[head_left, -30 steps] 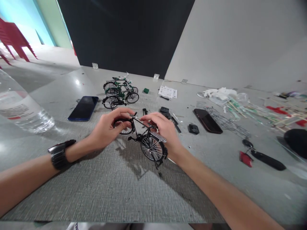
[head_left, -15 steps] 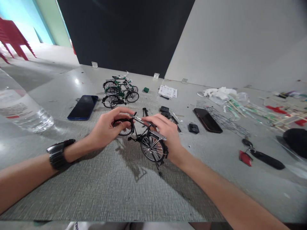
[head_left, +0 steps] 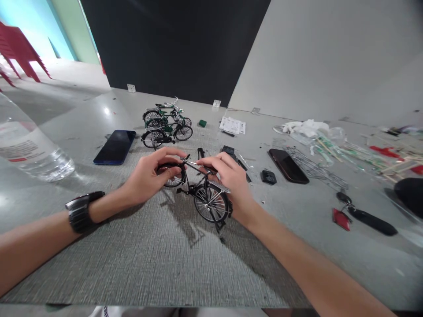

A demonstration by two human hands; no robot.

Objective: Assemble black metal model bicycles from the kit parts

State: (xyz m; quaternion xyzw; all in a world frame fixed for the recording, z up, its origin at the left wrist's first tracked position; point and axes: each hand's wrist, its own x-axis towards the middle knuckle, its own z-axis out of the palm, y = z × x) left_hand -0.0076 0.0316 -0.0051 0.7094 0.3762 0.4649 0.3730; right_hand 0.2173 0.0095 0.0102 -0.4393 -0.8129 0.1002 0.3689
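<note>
A black miniature bicycle (head_left: 211,202) is held upright between my two hands over the grey textured table top. My left hand (head_left: 155,171) is closed around its front wheel, thumb on the near side. The fingers of my right hand (head_left: 228,174) grip the bike near the handlebar and seat; part of that grip is hidden behind the frame. The silver rear rack and rear wheel face me, with the kickstand hanging below. Beyond my hands, several finished toy bicycles (head_left: 167,125) in black and green stand in a tight row.
A water bottle (head_left: 29,145) and a blue phone (head_left: 115,147) are at left. To the right are black plastic parts (head_left: 268,177), another phone (head_left: 288,165), keys with a black fob (head_left: 372,220), wire sprues (head_left: 317,169) and plastic wrappers (head_left: 317,136). Paper leaflets (head_left: 232,125) lie at the back.
The view has shifted slightly. My right fingers have moved a little along the top of the bicycle; my left hand keeps its hold on the front wheel.
</note>
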